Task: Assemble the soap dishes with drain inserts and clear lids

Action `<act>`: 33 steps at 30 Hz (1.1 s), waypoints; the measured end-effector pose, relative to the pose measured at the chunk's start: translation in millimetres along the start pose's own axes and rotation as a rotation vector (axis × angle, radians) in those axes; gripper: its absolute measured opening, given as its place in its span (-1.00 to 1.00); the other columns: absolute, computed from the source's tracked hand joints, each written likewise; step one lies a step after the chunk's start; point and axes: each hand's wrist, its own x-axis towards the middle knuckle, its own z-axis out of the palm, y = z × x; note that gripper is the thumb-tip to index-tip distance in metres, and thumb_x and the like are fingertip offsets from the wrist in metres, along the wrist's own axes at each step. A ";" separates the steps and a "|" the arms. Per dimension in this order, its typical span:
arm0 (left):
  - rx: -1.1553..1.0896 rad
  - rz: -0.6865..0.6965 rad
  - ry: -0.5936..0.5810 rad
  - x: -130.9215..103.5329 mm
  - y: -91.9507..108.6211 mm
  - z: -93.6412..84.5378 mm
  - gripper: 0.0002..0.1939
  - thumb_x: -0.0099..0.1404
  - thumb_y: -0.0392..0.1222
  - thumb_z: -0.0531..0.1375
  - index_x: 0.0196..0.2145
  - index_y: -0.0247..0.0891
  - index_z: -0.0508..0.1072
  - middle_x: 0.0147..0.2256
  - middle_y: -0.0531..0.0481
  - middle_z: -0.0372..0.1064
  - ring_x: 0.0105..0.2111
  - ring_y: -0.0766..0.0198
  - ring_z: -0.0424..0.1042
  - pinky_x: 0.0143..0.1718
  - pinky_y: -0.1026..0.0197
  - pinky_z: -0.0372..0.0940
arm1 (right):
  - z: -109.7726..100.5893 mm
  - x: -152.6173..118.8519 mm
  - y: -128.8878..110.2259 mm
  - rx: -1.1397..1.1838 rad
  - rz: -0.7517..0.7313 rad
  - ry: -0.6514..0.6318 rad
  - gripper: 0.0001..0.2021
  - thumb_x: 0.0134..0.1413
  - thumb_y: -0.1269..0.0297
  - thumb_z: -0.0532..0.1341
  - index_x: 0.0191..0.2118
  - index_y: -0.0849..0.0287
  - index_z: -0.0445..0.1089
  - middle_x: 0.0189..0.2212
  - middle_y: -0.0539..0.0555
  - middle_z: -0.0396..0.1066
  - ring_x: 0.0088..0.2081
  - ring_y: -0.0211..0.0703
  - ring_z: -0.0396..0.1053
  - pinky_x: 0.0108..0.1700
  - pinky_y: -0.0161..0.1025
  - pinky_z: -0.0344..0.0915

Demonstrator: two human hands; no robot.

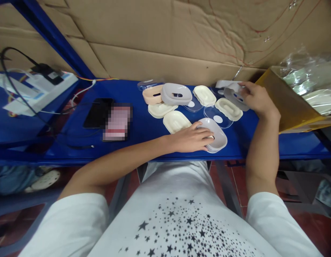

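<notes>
My left hand rests on the left side of a pale grey oval plastic dish at the table's front edge. Its fingers are bent over the rim, with the fingertips near a small dark opening inside. Farther back on the right, my right hand pinches the edge of a grey plastic piece with holes, its fingertips partly hidden. Between the hands lie a cream oval tray and a clear oval lid with a white round spot. Another cream tray sits just behind my left wrist.
A grey oval box and a peach one stand at the back. An open carton with plastic-wrapped pieces is at the right. Phones lie left, near a white power strip with cables. Cardboard lines the back.
</notes>
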 end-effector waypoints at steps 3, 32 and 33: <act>0.021 -0.015 0.005 0.8 1.3 -0.7 -0.82 0.62 -0.10 0.21 0.04 -0.21 0.53 0.16 -0.16 0.56 0.18 0.07 0.54 0.38 -0.09 0.06 | -1.1 -2.2 -8.2 0.023 -0.024 0.160 -0.56 0.50 0.32 0.14 0.37 0.25 0.44 0.16 0.32 0.60 0.13 0.03 0.55 0.23 -0.10 0.33; 0.177 -0.708 0.318 -20.6 -79.3 -48.9 -0.70 0.67 -0.17 0.04 0.25 -0.11 0.40 0.25 -0.09 0.54 0.40 0.05 0.35 0.56 -0.43 -0.15 | 29.3 21.7 13.9 -0.137 -0.005 0.345 -0.55 0.36 0.40 0.12 0.28 0.14 0.49 0.24 0.25 0.55 0.27 0.17 0.40 0.32 0.11 0.11; 0.183 -0.742 0.317 -22.5 -82.8 -50.6 -0.71 0.67 -0.16 0.03 0.23 -0.07 0.40 0.23 -0.06 0.55 0.39 0.07 0.36 0.57 -0.43 -0.16 | 28.1 20.3 7.6 -0.119 -0.042 0.340 -0.56 0.39 0.38 0.11 0.28 0.14 0.48 0.23 0.24 0.55 0.27 0.16 0.40 0.33 0.11 0.13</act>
